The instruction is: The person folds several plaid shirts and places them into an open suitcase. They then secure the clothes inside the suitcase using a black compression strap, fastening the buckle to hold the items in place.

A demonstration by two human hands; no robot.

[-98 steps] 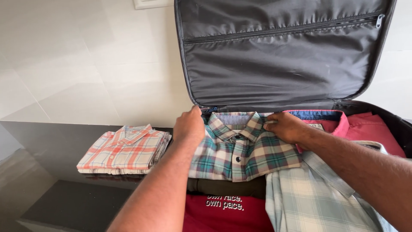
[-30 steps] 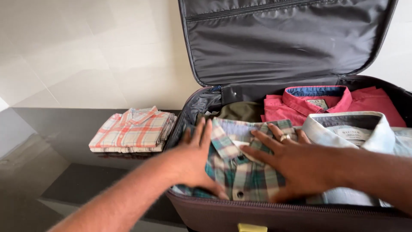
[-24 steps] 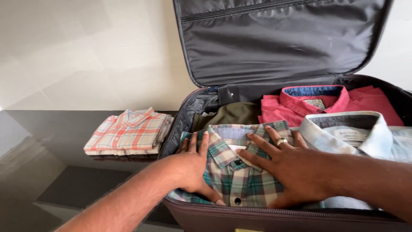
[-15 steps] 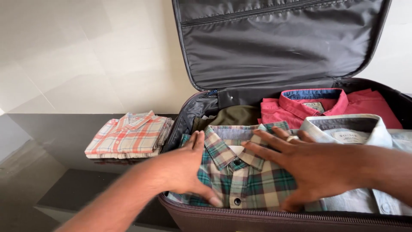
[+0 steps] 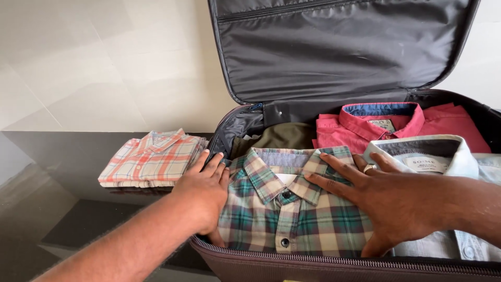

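Hands both lie flat with fingers spread on a folded green plaid shirt (image 5: 292,219), pressing it down at the front left of an open suitcase (image 5: 334,263). Left hand (image 5: 201,190) rests on the shirt's left edge, beside the suitcase wall; right hand (image 5: 386,196) covers the shirt's right half, with a ring on one finger. Neither hand pinches or grips anything.

Packing appears well advanced, judged from the contents. Green plaid shirt sits inside, collar toward the raised lid (image 5: 339,47). Red shirt (image 5: 396,128) lies folded at the back right. Pale blue shirt (image 5: 443,167) lies at the front right, touching the plaid one and partly under the right forearm. Olive garment (image 5: 282,137) shows behind the plaid collar.

Outstanding item: one folded orange plaid shirt (image 5: 151,159) lies on the dark counter (image 5: 62,156), just beside the suitcase, not yet inside. Lid stands open and unzipped.
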